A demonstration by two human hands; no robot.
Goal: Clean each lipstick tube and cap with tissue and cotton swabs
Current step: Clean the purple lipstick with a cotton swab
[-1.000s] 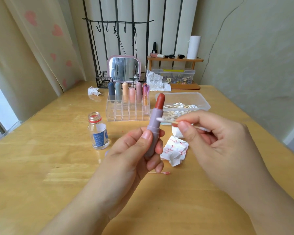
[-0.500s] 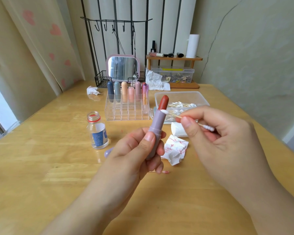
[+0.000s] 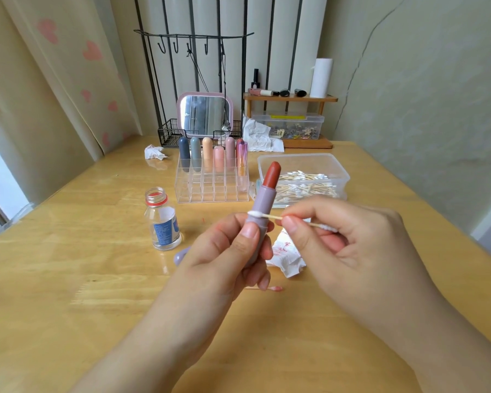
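At the left, a small glass bottle (image 3: 162,219) with a blue label stands uncapped on the wooden table (image 3: 68,279). Just beyond it to the right, a clear acrylic organiser (image 3: 213,182) holds six capped lipsticks in its far row. A lilac cap (image 3: 179,256) lies on the table, mostly hidden behind the left hand (image 3: 224,259). That hand is wrapped round the lower body of the lilac lipstick tube (image 3: 260,211), held upright in the near middle with its red-brown bullet extended. The right hand (image 3: 349,248) pinches a cotton swab (image 3: 270,216) between thumb and forefinger, its white tip touching the tube's left side at the ledge above the left thumb. Below the hands lie a red-stained tissue (image 3: 287,256) and a used swab (image 3: 272,288); a clear tub of swabs (image 3: 304,180) sits farther back on the right.

This looks like the tube-wiping step. Next, probably, the tip must trace round the ledge while the left fingers turn the tube, keeping clear of the bullet.
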